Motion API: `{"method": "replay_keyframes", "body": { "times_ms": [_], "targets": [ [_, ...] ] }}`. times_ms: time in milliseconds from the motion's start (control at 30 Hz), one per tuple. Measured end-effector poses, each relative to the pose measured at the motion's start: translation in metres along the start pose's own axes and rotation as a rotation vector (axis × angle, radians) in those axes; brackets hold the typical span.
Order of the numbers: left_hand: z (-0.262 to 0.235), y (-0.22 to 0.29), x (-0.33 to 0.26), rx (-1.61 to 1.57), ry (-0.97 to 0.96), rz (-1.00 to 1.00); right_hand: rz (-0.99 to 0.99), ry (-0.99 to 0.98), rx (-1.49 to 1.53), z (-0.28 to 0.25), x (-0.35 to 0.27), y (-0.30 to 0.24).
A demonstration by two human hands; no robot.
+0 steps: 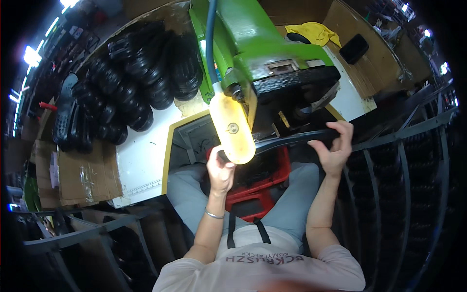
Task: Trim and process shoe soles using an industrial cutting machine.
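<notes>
A long, curved black shoe sole (296,138) is held edge-on between my hands, under the head of a green machine (260,31). My left hand (221,171) is closed on its left end, which a glowing yellow-white lamp (232,124) partly hides. At the other end, my right hand (336,152) grips with the fingers curled over the top and the thumb at the near side. The middle of the sole lies close to a small brass-coloured part (283,119) beneath the machine head.
Stacks of black soles (129,80) fill the left of the white table (141,160), beside cardboard (87,170). A yellow cloth (316,34) and a dark pad (354,48) lie at back right. Metal racks (404,170) flank me; a red crate (253,202) sits between my legs.
</notes>
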State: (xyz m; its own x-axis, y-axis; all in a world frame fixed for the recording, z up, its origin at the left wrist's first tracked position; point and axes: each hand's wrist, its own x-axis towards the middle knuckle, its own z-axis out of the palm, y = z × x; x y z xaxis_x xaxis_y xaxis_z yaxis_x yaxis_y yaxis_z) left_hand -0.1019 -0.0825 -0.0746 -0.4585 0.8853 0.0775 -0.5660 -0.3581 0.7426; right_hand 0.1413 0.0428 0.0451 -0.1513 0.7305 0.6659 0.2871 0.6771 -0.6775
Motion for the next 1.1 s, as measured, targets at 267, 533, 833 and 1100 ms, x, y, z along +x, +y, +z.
{"method": "replay_keyframes", "body": {
  "times_ms": [267, 533, 833, 1100],
  "targets": [
    [0.010, 0.051, -0.035, 0.723, -0.517, 0.565, 0.607, 0.089, 0.866, 0.065, -0.069, -0.016],
    [0.030, 0.088, 0.008, 1.317, -0.250, 0.728, 0.622, -0.129, 0.817, 0.016, -0.047, -0.040],
    [0.069, 0.267, 0.198, 1.820, 0.243, 1.317, 0.324, -0.181, -0.017, 0.115, 0.144, 0.133],
    [0.064, 0.272, 0.266, 1.745, -0.284, 0.911, 0.275, 0.041, -0.125, 0.159, 0.107, 0.181]
  ]
}}
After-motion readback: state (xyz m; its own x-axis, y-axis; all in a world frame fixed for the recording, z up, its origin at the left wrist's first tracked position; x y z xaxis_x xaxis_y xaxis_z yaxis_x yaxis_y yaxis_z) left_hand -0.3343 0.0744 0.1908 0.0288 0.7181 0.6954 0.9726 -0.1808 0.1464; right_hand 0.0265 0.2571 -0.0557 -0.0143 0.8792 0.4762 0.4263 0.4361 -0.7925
